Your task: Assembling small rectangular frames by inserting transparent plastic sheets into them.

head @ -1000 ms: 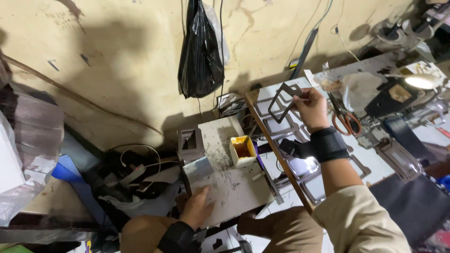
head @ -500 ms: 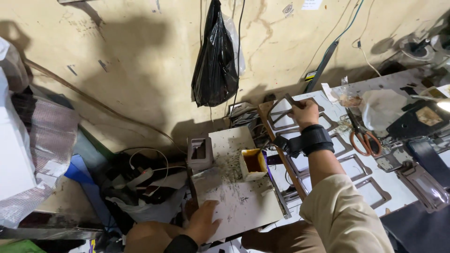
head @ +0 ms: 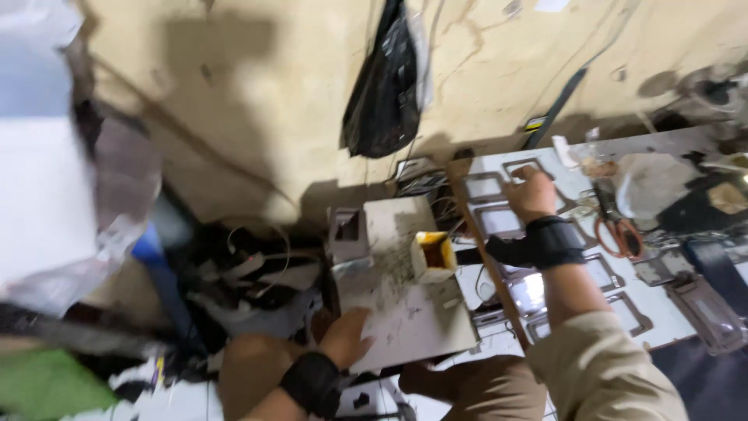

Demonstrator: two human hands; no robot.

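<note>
A cluttered bench seen from above: the right hand (head: pixel 531 195), wrist strapped in black, is laid on a dark metal frame (head: pixel 523 166) at the far end of the white table (head: pixel 662 308), fingers curled over it; whether it is pinched or only touched can't be told. The left hand (head: pixel 345 337) is pressed flat, fingers spread, on the near edge of a stained white board (head: pixel 405 312), w/ a small yellow-lined box (head: pixel 433 254) standing on it. Rows of like frames (head: pixel 623 312) are already laid out across the table; orange-handled scissors (head: pixel 615 222) lie just beside. Vs. 1 s ago, the frame, then held up in the air, has been brought down to the table, and the left hand has barely shifted on the board.
</note>
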